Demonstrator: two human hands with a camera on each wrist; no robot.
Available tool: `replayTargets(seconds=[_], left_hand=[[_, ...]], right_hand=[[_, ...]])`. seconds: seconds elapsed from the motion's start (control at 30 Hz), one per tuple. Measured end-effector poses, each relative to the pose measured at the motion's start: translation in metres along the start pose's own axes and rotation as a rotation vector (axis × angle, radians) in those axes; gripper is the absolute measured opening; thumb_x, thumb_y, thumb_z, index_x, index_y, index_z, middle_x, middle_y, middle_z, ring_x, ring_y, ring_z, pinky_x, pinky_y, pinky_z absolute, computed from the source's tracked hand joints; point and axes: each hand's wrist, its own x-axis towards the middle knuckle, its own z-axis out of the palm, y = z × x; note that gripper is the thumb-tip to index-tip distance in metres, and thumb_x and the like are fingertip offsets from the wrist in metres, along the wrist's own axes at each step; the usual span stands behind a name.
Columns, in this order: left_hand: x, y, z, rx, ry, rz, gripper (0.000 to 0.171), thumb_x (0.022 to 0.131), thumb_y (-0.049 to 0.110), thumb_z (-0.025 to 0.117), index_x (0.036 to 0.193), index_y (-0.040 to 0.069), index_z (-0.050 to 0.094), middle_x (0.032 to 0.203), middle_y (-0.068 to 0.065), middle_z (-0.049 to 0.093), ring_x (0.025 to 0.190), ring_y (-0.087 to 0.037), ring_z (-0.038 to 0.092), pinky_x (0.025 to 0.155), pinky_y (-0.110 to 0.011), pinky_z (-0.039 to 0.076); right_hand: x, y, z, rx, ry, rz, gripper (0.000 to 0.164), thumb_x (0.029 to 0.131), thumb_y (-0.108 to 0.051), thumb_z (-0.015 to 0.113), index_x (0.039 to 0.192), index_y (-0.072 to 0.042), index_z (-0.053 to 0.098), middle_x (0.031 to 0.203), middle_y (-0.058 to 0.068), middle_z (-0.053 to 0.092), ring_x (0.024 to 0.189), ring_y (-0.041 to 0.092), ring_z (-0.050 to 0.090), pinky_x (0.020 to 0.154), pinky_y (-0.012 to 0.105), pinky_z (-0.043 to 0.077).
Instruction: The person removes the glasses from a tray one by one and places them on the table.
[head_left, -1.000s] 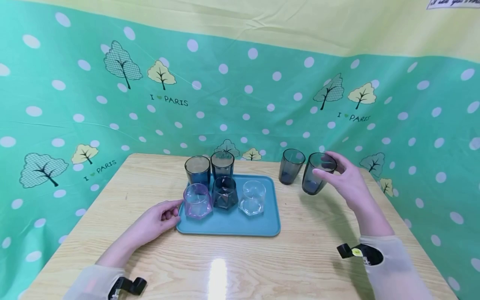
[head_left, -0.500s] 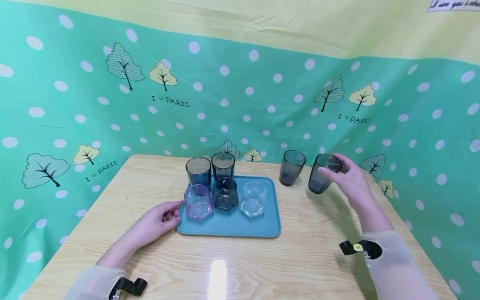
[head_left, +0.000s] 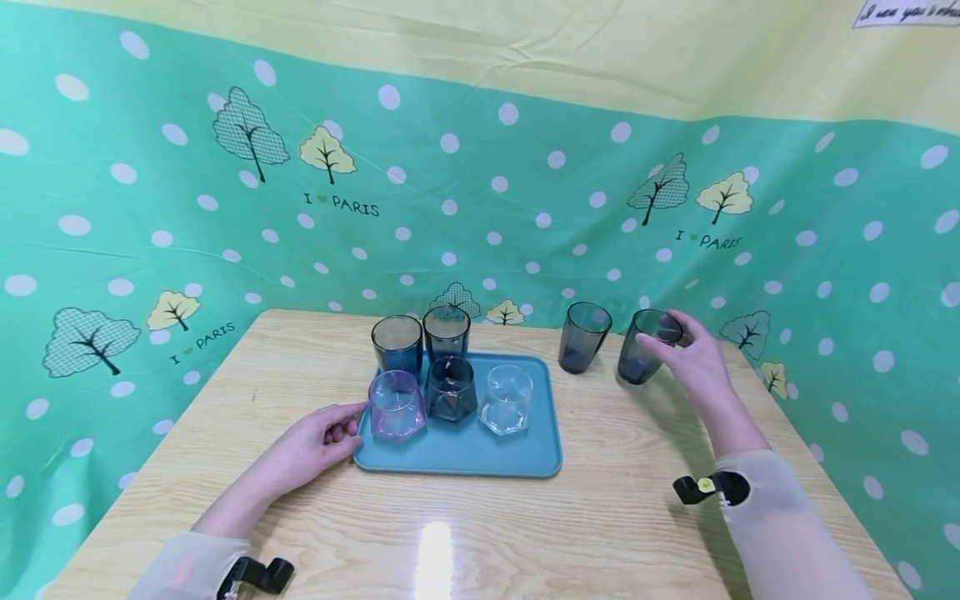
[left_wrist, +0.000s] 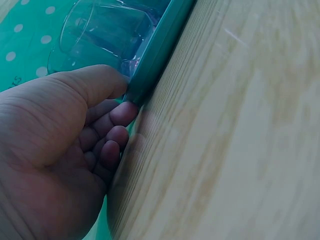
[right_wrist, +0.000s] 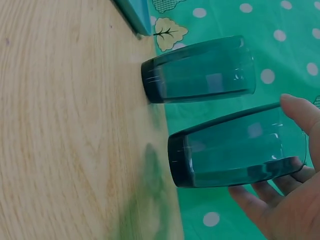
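Presently, the right hand (head_left: 699,360) clamps a tapered smoky-grey glass tumbler (head_left: 634,358) at two o'clock from a blue rectangular tray (head_left: 459,456); the left hand (head_left: 317,439) pinches its nine-o'clock edge.

The left forearm (head_left: 236,500) slanted in from the near left, the left hand (head_left: 322,437) low at its end, thumb (left_wrist: 97,85) fairly straight above curled fingers (left_wrist: 119,135). The right forearm (head_left: 735,433) angled from the near right toward the far side, the right hand (head_left: 697,354) farther out, its thumb opposing spread, curved fingers in a grip.
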Motion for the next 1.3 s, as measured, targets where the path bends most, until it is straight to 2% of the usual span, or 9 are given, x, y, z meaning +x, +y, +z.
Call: replayTargets(seconds=[0.33, 0.67, 0.9, 1.3], left_hand=[[0.000, 0.002, 0.000, -0.014, -0.006, -0.009, 0.057, 0.103, 0.009, 0.077, 0.155, -0.005, 0.058, 0.103, -0.001, 0.064, 0.090, -0.015, 0.058, 0.076, -0.025, 0.051], [0.000, 0.002, 0.000, -0.009, -0.009, -0.021, 0.057, 0.103, 0.009, 0.077, 0.155, -0.005, 0.059, 0.102, 0.000, 0.063, 0.091, -0.016, 0.057, 0.076, -0.025, 0.051], [0.000, 0.001, 0.000, -0.013, -0.009, -0.020, 0.057, 0.103, 0.010, 0.077, 0.155, -0.004, 0.058, 0.102, 0.000, 0.064, 0.091, -0.016, 0.057, 0.075, -0.026, 0.051], [0.001, 0.003, -0.001, 0.003, -0.001, -0.009, 0.058, 0.102, 0.008, 0.077, 0.155, -0.004, 0.059, 0.102, 0.000, 0.063, 0.091, -0.016, 0.056, 0.075, -0.025, 0.050]], right_hand=[[0.008, 0.003, 0.006, -0.012, 0.003, 0.018, 0.111, 0.094, -0.058, 0.086, 0.177, -0.019, 0.025, 0.168, 0.020, 0.045, 0.157, 0.042, 0.037, 0.125, 0.059, 0.034], [0.014, 0.005, 0.015, -0.014, -0.001, -0.005, 0.107, 0.096, -0.053, 0.086, 0.177, -0.018, 0.026, 0.168, 0.020, 0.045, 0.154, 0.042, 0.039, 0.125, 0.059, 0.033], [0.015, 0.006, 0.018, -0.011, -0.015, -0.005, 0.109, 0.095, -0.055, 0.085, 0.177, -0.016, 0.025, 0.172, 0.020, 0.038, 0.153, 0.042, 0.041, 0.125, 0.059, 0.034], [0.016, 0.004, 0.023, -0.004, -0.010, 0.020, 0.115, 0.090, -0.061, 0.088, 0.177, -0.018, 0.025, 0.168, 0.018, 0.044, 0.152, 0.040, 0.041, 0.125, 0.057, 0.035]])
